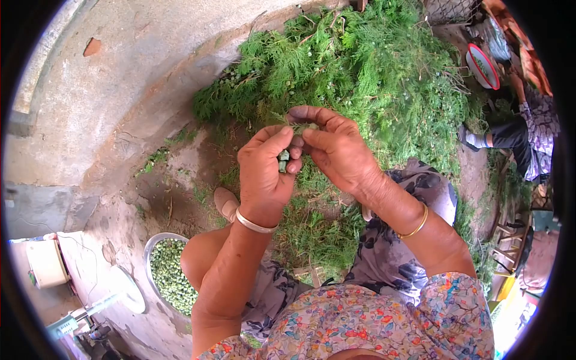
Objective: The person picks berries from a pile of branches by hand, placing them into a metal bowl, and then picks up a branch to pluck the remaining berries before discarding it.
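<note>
My left hand (270, 159) is closed, with pale green cones (283, 159) held in its curled fingers. Its thumb and forefinger meet a small green sprig (292, 125) at the centre of the view. From the right, my right hand (336, 144) pinches the same sprig between thumb and fingers, close against the left fingertips. Beyond both hands lies a large pile of green conifer branches (384, 66). A round metal basin (148, 255) full of green cones stands at the lower left, beside my knee.
A person (528, 138) sits at the right edge, near a red-rimmed white basin (483, 66). A concrete wall (120, 78) runs along the upper left. At the lower left are a fan (75, 321) and a pale box (47, 263). Wooden stools (510, 240) stand at right.
</note>
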A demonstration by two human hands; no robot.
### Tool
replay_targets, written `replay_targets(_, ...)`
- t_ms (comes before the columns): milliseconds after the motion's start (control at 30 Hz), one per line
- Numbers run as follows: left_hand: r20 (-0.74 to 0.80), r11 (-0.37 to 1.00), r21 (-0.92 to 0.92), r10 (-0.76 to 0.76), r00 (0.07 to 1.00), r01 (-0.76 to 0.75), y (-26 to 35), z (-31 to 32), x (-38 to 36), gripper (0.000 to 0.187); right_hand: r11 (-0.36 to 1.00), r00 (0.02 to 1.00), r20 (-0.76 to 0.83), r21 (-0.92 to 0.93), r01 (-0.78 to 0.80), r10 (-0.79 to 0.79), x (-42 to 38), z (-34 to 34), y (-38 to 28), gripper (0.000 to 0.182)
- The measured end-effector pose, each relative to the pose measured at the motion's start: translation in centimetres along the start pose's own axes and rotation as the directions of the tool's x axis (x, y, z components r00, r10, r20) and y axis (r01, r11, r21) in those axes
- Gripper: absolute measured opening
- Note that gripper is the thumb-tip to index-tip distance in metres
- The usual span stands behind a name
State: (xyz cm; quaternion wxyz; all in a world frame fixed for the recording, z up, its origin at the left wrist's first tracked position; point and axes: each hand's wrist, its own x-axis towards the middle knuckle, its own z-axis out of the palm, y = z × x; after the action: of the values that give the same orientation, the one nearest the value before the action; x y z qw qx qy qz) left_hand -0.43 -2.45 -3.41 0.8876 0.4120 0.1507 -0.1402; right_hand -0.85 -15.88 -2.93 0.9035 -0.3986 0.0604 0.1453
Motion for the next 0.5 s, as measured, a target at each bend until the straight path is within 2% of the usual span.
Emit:
replay_targets(67, 0.072, 0.971, -0.202, -0.117, 0.990, 0.130, 0.1, -0.5, 0.3, 0.007, 0.998, 0.997, -0.032, 0.003, 0.067, -0.067, 0.0, 0.2, 0.1, 0.032)
replay_targets(100, 0.073, 0.971, -0.200, -0.119, 0.990, 0.131, 0.2, -0.6, 0.3, 0.007, 0.998, 0.997, -0.034, 0.004, 0.068, -0.068, 0.0, 0.2, 0.0, 0.032)
replay_targets(167, 0.202, 0.955, -0.256, -0.096, 0.975, 0.148, 0.3, -0.7, 0.4, 0.008, 0.996, 0.998, -0.052, 0.083, 0.043, -0.038, 0.2, 0.1, -0.3, 0.031)
replay_targets(300, 0.225, 0.964, -0.226, -0.088, 0.970, 0.140, 0.1, -0.5, 0.3, 0.010, 0.997, 0.999, -0.046, 0.077, -0.003, 0.007, 0.3, -0.3, -1.1, 0.030)
replay_targets(367, 0.273, 0.949, -0.244, -0.131, 0.953, 0.200, 0.3, -0.4, 0.3, 0.007, 0.978, 0.991, -0.099, 0.198, -0.071, 0.092, 0.6, -0.9, -1.1, 0.026)
replay_targets(400, 0.274, 0.949, -0.245, -0.130, 0.953, 0.200, 0.4, -0.4, 0.3, 0.007, 0.978, 0.991, -0.099, 0.197, -0.070, 0.091, 0.7, -1.0, -1.4, 0.026)
replay_targets(500, 0.194, 0.962, -0.189, -0.159, 0.968, 0.196, 0.7, -0.2, -0.3, 0.013, 0.961, 0.988, -0.140, 0.275, -0.031, 0.072, 1.0, -1.2, -2.9, 0.024)
